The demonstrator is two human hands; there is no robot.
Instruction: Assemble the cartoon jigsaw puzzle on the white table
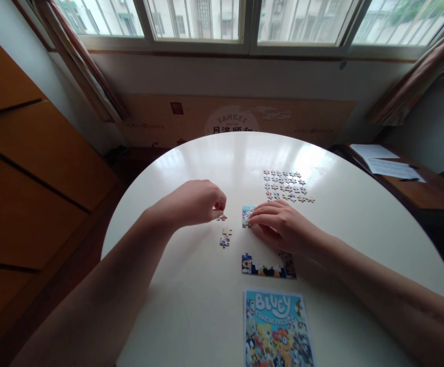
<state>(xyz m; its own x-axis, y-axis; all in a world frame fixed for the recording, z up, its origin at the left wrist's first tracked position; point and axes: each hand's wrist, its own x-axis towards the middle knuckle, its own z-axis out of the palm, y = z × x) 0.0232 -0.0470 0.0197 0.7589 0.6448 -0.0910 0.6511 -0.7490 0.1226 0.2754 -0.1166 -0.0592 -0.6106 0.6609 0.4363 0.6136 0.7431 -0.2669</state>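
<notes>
The fingers of the left hand (203,202) are curled close together at a loose puzzle piece (222,218); whether it is gripped cannot be told. The fingers of the right hand (281,221) are extended over one light-blue puzzle section (246,214); a grip cannot be confirmed. On the white tabletop (184,306), two further pieces (224,241), one dark puzzle strip (270,271), one "Bluey" picture sheet (278,329) and four rows of pieces (288,188) are laid out.
</notes>
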